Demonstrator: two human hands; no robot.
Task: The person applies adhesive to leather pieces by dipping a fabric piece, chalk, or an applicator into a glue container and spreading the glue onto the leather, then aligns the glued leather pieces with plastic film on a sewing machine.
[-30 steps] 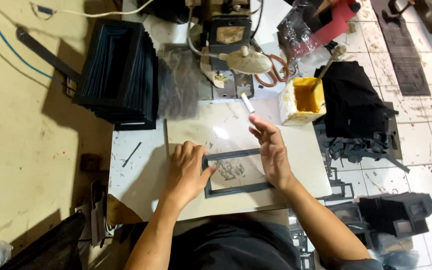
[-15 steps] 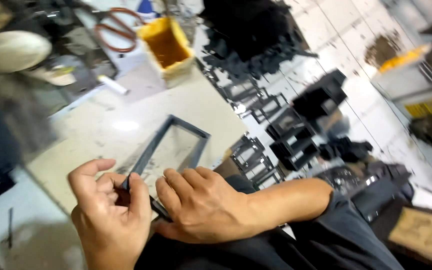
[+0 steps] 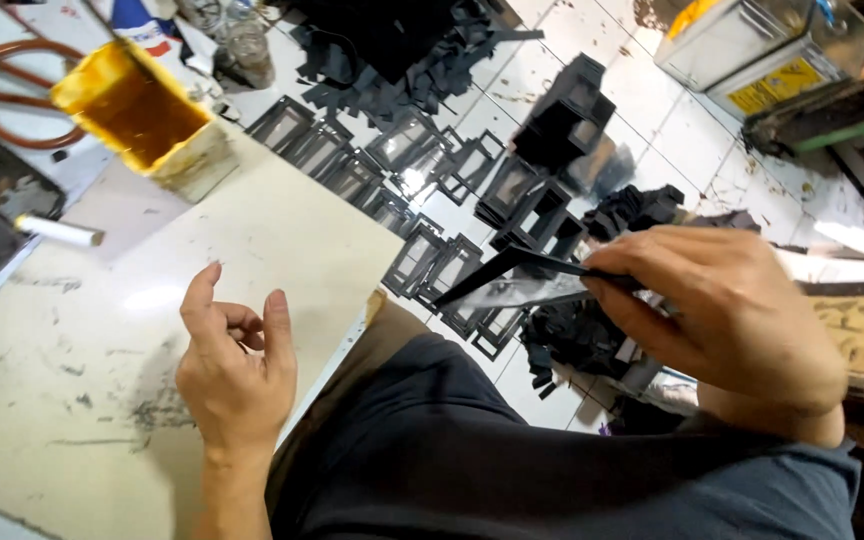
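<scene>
My right hand (image 3: 727,310) grips a flat black rectangular frame (image 3: 512,272) by its near edge and holds it out past the table's edge, above the tiled floor. Under it, rows of similar black frames (image 3: 422,190) lie spread on the floor. My left hand (image 3: 237,365) hovers over the pale worktable (image 3: 282,235), fingers loosely curled and apart, holding nothing. My dark-clothed lap fills the bottom of the view.
A yellow open box (image 3: 132,110) stands at the table's far corner, with a white stick (image 3: 57,232) lying to its left. Stacks and scraps of black material (image 3: 562,120) cover the floor. Metal tins (image 3: 752,50) sit at upper right.
Both hands held the frame over the table before. Now my right hand alone has carried it rightward over the floor, and my left hand has let go. The view swung right.
</scene>
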